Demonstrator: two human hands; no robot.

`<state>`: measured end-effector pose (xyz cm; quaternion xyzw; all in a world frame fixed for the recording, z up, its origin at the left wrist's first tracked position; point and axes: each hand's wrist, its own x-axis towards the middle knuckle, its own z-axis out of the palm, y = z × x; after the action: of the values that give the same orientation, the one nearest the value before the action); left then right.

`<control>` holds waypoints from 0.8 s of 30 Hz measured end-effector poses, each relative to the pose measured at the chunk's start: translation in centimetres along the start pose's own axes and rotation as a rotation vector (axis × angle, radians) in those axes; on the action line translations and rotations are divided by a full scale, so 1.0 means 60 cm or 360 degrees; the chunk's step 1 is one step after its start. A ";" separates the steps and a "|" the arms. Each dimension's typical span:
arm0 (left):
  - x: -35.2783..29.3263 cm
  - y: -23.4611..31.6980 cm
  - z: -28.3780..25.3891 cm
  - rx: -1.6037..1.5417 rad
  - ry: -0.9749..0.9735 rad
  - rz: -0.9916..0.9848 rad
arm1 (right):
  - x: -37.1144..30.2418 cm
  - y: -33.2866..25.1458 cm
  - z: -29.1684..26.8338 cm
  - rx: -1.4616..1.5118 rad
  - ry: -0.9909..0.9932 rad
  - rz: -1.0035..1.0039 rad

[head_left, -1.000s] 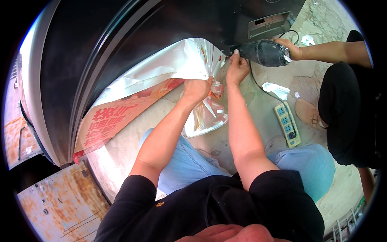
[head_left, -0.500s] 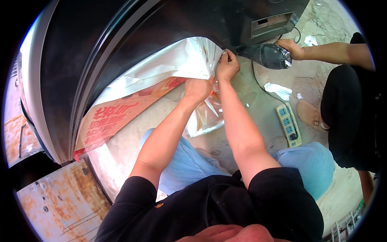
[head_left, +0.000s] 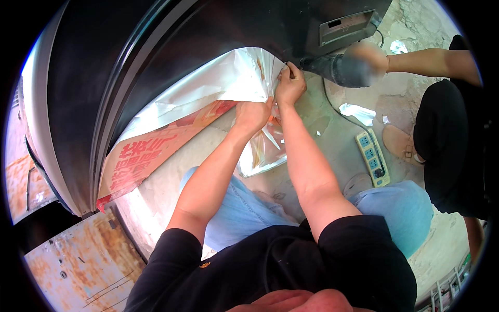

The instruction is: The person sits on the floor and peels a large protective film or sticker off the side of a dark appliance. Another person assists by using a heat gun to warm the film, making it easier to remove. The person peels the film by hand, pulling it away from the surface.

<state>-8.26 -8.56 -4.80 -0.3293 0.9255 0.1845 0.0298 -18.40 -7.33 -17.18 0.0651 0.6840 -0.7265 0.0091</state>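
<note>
A large printed sticker sheet (head_left: 236, 73) hangs partly peeled from a glossy black panel (head_left: 228, 26), its white back folded outward and its red printed face showing below. Bunched film is gripped in my left hand (head_left: 253, 115), its fingers closed. Just right of it, my right hand (head_left: 291, 88) pinches the sheet's edge close against the panel. Below both hands dangles a loose, crumpled end of the sheet (head_left: 257, 156). From the right, a co-worker's hand (head_left: 370, 56), smeared by motion, holds a dark hair dryer (head_left: 340, 70) with its nozzle toward the panel near my right fingers.
A power strip (head_left: 373, 158) with a plugged-in cord lies on the stone floor to the right. Scraps of white paper (head_left: 357, 114) lie nearby. The co-worker's sandalled foot (head_left: 397, 141) stands beside the strip. A rusty metal sheet (head_left: 86, 260) is at lower left.
The hair dryer and the co-worker's hand have shifted slightly left and up. My two hands keep their hold on the sheet, with only a slight leftward shift of the right hand.
</note>
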 end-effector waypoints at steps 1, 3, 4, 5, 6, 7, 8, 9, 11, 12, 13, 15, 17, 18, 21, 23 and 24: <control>0.000 0.003 -0.007 0.0011 -0.0086 -0.0072 | -0.002 -0.003 0.001 -0.0029 -0.0008 -0.0020; 0.001 0.005 -0.009 -0.0016 -0.0103 -0.0064 | 0.004 0.004 0.001 -0.0093 -0.0023 -0.0072; 0.001 0.005 -0.009 -0.0030 -0.0111 -0.0060 | 0.005 0.007 0.000 -0.0097 -0.0025 -0.0105; 0.001 0.002 -0.006 -0.0012 -0.0026 0.0008 | 0.008 0.008 0.001 -0.0094 -0.0026 -0.0142; 0.000 -0.002 0.000 0.0006 0.0059 0.0077 | 0.009 0.010 0.003 -0.0093 -0.0027 -0.0179; 0.000 -0.004 0.005 0.0023 0.0144 0.0147 | 0.010 0.011 0.005 -0.0040 -0.0017 -0.0082; -0.001 -0.007 0.007 0.0023 0.0186 0.0156 | 0.006 0.004 0.008 0.0013 -0.0012 0.0018; -0.002 -0.009 0.009 0.0024 0.0228 0.0165 | 0.004 -0.004 0.010 0.0065 -0.0006 0.0119; -0.002 -0.011 0.006 0.0027 0.0189 0.0121 | 0.005 -0.014 0.011 0.0120 0.0004 0.0115; -0.002 -0.010 0.001 0.0030 0.0108 0.0068 | 0.004 -0.016 0.011 0.0147 0.0010 0.0115; -0.002 -0.010 -0.003 0.0033 0.0028 0.0014 | 0.004 -0.016 0.013 0.0135 0.0022 0.0094; 0.000 -0.006 -0.005 0.0038 0.0012 0.0014 | 0.014 -0.004 0.015 0.0105 0.0048 0.0047; 0.000 -0.004 -0.003 0.0039 0.0032 0.0024 | 0.022 0.006 0.017 -0.0107 0.0098 -0.0131; -0.001 -0.003 -0.001 0.0037 0.0060 0.0035 | 0.023 0.011 0.017 -0.0213 0.0124 -0.0221; -0.001 -0.008 -0.001 0.0030 0.0087 0.0044 | 0.022 0.004 0.020 -0.0315 0.0129 -0.0294; 0.000 -0.011 0.001 0.0013 0.0122 0.0055 | 0.025 0.005 0.020 -0.0352 0.0083 -0.0301; 0.000 -0.013 0.004 -0.0001 0.0158 0.0066 | 0.029 0.006 0.019 -0.0371 0.0064 -0.0307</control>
<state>-7.80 -9.04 -5.30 -0.3187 0.9324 0.1689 -0.0201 -20.16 -8.37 -17.66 0.0121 0.7669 -0.6382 -0.0670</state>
